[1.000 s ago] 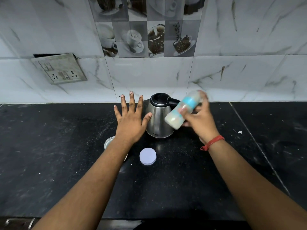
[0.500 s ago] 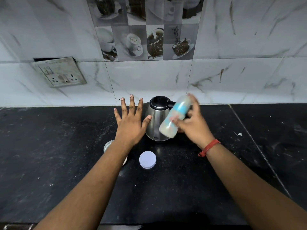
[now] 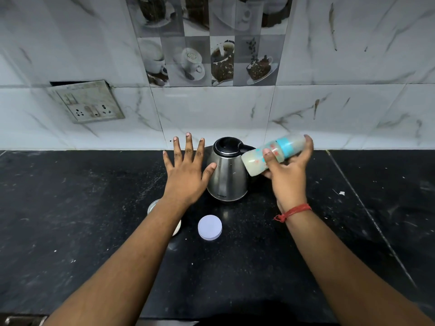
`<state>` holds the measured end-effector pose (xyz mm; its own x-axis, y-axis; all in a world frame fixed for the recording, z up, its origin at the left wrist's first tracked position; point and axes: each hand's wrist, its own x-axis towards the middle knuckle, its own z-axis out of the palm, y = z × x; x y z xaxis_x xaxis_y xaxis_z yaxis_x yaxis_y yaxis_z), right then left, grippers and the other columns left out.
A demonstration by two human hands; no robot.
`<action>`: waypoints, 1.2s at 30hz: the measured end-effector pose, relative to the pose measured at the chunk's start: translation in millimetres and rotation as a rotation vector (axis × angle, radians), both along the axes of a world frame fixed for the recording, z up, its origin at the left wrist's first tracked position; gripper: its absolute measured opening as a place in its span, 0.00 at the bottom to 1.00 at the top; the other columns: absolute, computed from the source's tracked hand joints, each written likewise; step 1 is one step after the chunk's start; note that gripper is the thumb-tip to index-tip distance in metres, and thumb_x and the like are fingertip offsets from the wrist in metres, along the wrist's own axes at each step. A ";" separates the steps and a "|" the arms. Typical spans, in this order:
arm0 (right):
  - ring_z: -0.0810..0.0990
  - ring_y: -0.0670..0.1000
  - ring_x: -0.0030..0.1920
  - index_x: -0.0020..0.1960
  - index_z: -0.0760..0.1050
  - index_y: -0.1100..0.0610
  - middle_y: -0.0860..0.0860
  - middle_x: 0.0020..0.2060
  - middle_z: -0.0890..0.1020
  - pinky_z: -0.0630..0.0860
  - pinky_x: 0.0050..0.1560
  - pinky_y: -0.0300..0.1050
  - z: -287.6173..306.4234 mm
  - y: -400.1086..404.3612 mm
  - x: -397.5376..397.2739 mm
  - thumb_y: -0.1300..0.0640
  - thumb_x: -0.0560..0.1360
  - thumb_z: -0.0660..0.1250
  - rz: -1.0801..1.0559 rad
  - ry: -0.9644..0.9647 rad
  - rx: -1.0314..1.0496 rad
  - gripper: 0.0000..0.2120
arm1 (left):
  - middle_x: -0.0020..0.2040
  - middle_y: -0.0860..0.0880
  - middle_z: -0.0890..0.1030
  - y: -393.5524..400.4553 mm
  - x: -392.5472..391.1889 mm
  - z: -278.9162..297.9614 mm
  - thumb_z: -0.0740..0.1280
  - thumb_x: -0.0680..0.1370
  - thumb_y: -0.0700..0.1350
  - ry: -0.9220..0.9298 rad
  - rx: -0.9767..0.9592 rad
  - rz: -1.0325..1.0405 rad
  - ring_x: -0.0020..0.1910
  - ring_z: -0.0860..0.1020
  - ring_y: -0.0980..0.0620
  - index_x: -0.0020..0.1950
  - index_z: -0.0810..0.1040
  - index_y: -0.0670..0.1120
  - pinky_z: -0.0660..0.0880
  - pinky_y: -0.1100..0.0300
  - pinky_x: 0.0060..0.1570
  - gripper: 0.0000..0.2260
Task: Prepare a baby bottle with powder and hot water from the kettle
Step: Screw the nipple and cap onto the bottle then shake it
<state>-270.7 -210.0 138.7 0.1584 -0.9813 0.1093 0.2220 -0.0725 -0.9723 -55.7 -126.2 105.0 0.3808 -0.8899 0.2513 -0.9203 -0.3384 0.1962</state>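
The right hand (image 3: 288,175) gripped a baby bottle (image 3: 274,154), holding it tipped almost on its side in the air just right of the kettle (image 3: 227,171), probably to shake powder and water together. The left hand (image 3: 186,171) hovered flat with fingers spread, holding nothing, its thumb near the kettle's steel side. The bottle was cloudy white inside with a blue band and small red marks. Nearer on the black bench (image 3: 70,208) lay a round white lid (image 3: 210,227), with a small container (image 3: 154,204) half hidden under the left forearm.
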 end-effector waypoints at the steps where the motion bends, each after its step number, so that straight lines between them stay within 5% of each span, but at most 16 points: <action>1: 0.85 0.50 0.54 0.78 0.50 0.40 0.49 0.58 0.80 0.82 0.55 0.63 -2.6 0.4 1.6 0.62 0.75 0.75 0.013 0.065 -0.036 0.46 | 0.83 0.47 0.34 -0.2 0.0 -0.9 0.37 0.79 0.70 0.000 -0.001 -0.002 0.81 0.31 0.39 0.83 0.37 0.56 0.38 0.30 0.77 0.35; 5: 0.86 0.52 0.53 0.76 0.59 0.36 0.53 0.59 0.81 0.83 0.55 0.60 -8.4 2.9 -2.0 0.64 0.70 0.78 0.333 0.282 -0.081 0.46 | 0.83 0.47 0.34 -2.3 -0.7 -1.0 0.37 0.78 0.70 0.003 -0.004 -0.004 0.81 0.31 0.40 0.83 0.38 0.56 0.38 0.30 0.77 0.35; 9: 0.85 0.49 0.53 0.78 0.53 0.40 0.55 0.61 0.79 0.85 0.46 0.55 1.9 -5.4 -3.1 0.63 0.74 0.75 0.029 0.029 0.010 0.44 | 0.84 0.47 0.36 -2.7 -2.8 -1.3 0.37 0.78 0.70 0.003 -0.013 -0.005 0.81 0.32 0.39 0.83 0.39 0.56 0.38 0.30 0.76 0.36; 13: 0.85 0.51 0.53 0.74 0.59 0.35 0.50 0.55 0.83 0.83 0.53 0.60 -4.1 0.4 -1.0 0.61 0.70 0.79 0.321 0.386 -0.132 0.44 | 0.84 0.47 0.35 -4.2 -2.8 -1.3 0.36 0.78 0.70 0.001 0.001 0.000 0.81 0.32 0.39 0.83 0.38 0.56 0.39 0.30 0.77 0.36; 16: 0.85 0.49 0.52 0.76 0.58 0.38 0.51 0.56 0.81 0.85 0.47 0.52 6.8 -4.0 -4.2 0.61 0.73 0.77 0.197 0.189 -0.033 0.43 | 0.84 0.47 0.35 -4.8 -2.7 0.3 0.35 0.78 0.70 -0.001 0.003 0.002 0.81 0.31 0.39 0.83 0.38 0.56 0.38 0.31 0.77 0.36; 18: 0.85 0.50 0.53 0.77 0.54 0.39 0.49 0.57 0.80 0.85 0.49 0.56 4.9 -7.5 -3.8 0.60 0.74 0.75 0.029 0.073 0.000 0.43 | 0.84 0.47 0.35 -5.0 -4.1 0.5 0.35 0.78 0.70 -0.004 0.005 -0.002 0.81 0.31 0.40 0.83 0.38 0.56 0.38 0.31 0.77 0.36; 22: 0.85 0.51 0.53 0.73 0.59 0.31 0.46 0.54 0.82 0.81 0.58 0.60 -0.4 -0.5 -0.8 0.57 0.68 0.80 0.279 0.417 -0.171 0.45 | 0.84 0.47 0.37 -6.5 -3.9 1.5 0.36 0.78 0.70 -0.029 -0.010 -0.005 0.81 0.32 0.39 0.83 0.39 0.56 0.39 0.30 0.77 0.36; 27: 0.85 0.50 0.54 0.74 0.57 0.37 0.51 0.58 0.80 0.81 0.58 0.61 13.3 -9.7 -1.9 0.62 0.73 0.76 -0.012 0.065 -0.059 0.41 | 0.84 0.47 0.36 -5.9 -1.1 0.1 0.36 0.78 0.70 -0.024 -0.006 0.004 0.81 0.32 0.39 0.83 0.38 0.56 0.38 0.30 0.77 0.36; 29: 0.84 0.50 0.54 0.76 0.55 0.37 0.50 0.59 0.80 0.80 0.60 0.60 7.0 -5.1 1.6 0.59 0.72 0.77 0.034 0.229 -0.135 0.44 | 0.84 0.47 0.36 -5.1 -0.4 -0.4 0.36 0.78 0.70 -0.027 -0.007 0.006 0.81 0.32 0.39 0.83 0.38 0.56 0.39 0.30 0.77 0.36; 32: 0.85 0.49 0.53 0.72 0.60 0.31 0.46 0.56 0.82 0.83 0.55 0.55 1.3 2.3 -0.6 0.56 0.69 0.80 0.302 0.451 -0.200 0.43 | 0.84 0.47 0.36 -6.1 0.6 0.0 0.35 0.78 0.70 -0.020 -0.009 0.008 0.81 0.32 0.39 0.83 0.38 0.56 0.39 0.30 0.77 0.36; 36: 0.85 0.52 0.51 0.78 0.54 0.40 0.53 0.55 0.82 0.84 0.40 0.49 12.8 -10.6 -4.1 0.61 0.73 0.76 0.060 0.173 -0.097 0.44 | 0.84 0.47 0.36 -6.5 2.1 -0.5 0.36 0.79 0.70 -0.018 -0.014 0.009 0.81 0.32 0.39 0.83 0.38 0.56 0.39 0.30 0.77 0.35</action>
<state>-274.7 -220.6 151.5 0.2408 -0.9557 0.1692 0.0590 -0.1595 -0.9854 -53.6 -132.7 104.5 0.3839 -0.8829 0.2703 -0.9207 -0.3438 0.1848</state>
